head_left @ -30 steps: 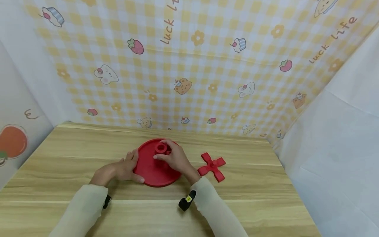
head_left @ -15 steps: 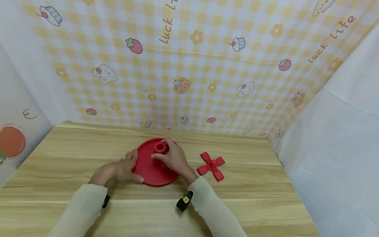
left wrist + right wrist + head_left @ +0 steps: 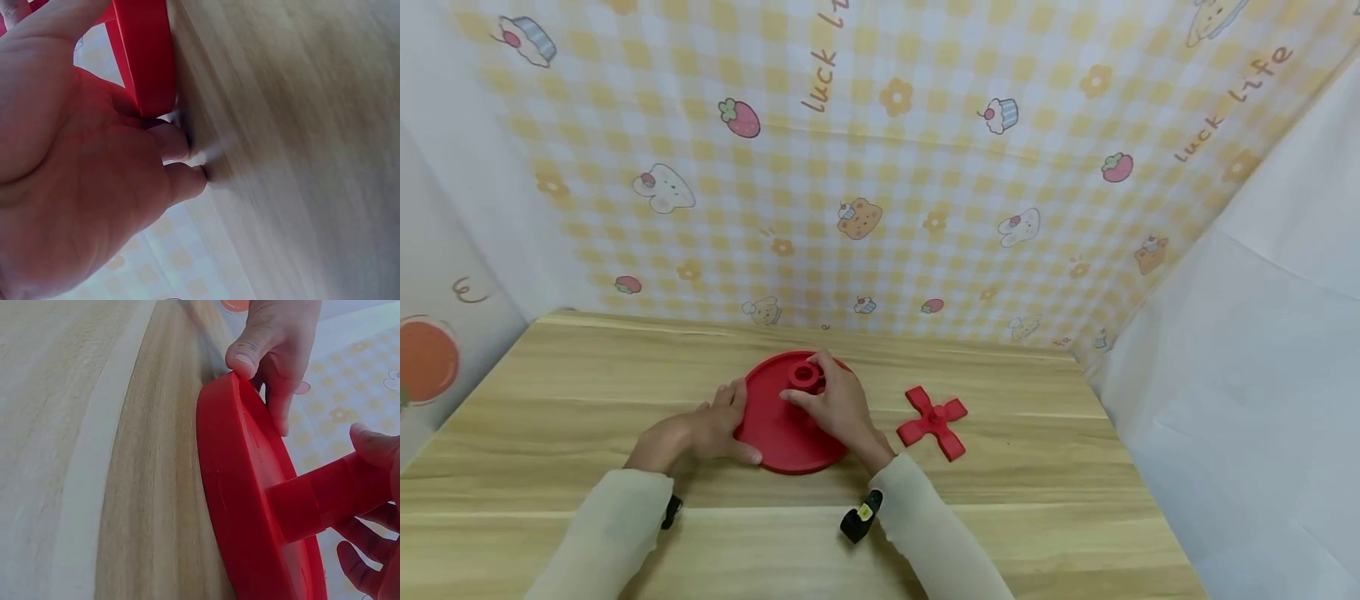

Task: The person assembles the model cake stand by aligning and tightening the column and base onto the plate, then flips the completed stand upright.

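Grips red post [image 3: 312, 499] upright in red dish [image 3: 772, 427], near back edge of counter [image 3: 1037, 467], between thumb and fingers of right hand [image 3: 842, 406]; rests left hand [image 3: 717, 427], fingers spread, on dish's left rim; leaves gap to red cross [image 3: 932, 423] at right.

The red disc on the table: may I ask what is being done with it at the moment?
A person is handling it with two bare hands. The right hand grips the upper part of a hollow red post standing on the red disc, while the left hand rests against the disc's rim. A red cross-shaped piece lies apart on the wooden table, touched by neither hand.
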Demonstrator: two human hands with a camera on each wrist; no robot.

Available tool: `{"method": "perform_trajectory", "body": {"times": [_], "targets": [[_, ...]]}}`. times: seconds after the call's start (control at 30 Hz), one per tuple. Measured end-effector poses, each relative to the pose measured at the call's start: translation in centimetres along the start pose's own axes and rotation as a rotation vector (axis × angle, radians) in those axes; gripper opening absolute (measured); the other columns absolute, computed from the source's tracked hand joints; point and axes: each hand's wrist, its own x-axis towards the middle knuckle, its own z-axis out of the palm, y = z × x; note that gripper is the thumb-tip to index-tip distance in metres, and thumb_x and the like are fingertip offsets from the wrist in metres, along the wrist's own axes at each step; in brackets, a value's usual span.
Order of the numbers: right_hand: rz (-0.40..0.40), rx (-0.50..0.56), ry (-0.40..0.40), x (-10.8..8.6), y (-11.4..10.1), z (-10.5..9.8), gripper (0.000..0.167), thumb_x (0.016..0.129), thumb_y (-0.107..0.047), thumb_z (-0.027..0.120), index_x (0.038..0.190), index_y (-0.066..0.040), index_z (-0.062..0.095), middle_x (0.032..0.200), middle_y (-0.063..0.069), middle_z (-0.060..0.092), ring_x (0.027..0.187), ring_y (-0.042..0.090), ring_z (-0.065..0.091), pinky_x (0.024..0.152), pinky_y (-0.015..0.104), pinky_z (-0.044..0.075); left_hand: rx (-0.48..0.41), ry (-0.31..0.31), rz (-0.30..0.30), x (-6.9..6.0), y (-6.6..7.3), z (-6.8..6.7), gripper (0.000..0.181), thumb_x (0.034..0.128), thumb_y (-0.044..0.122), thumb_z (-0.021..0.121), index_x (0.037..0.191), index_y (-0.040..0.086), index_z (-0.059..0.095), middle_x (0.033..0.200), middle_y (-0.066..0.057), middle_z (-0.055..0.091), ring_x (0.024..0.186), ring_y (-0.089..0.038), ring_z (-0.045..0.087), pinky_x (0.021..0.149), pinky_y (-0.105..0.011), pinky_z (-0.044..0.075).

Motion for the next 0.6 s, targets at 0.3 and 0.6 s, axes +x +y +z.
{"method": "perform_trajectory", "body": {"times": [0.3,0.6], "targets": [[0.005,-0.056,-0.011,-0.1,0.0,-0.5,0.049,0.083,-0.040,0.080,0.118,-0.016,0.057,0.099,-0.001,0.069,0.081,0.005,0.060,0.068,0.015,0.049,0.049,-0.001,0.003,0.4,0.5,-0.1,0.125,0.0808,0.041,0.080,0.147,-0.021,-0.005,0.153,-0.043,0.000,0.142,-0.060,0.000,0.113,-0.071,0.009],[0.014,-0.043,-0.106,-1.0,0.7,-3.7,0.072,0.084,-0.037,0.080,0.143,-0.012,0.047,0.124,0.007,0.067,0.111,0.021,0.066,0.088,0.031,0.057,0.061,0.004,-0.001,0.4,0.3,-0.1,0.126,0.0797,0.043,0.081,0.147,-0.022,-0.003,0.153,-0.044,0.001,0.142,-0.060,0.000,0.113,-0.071,0.012]]}}
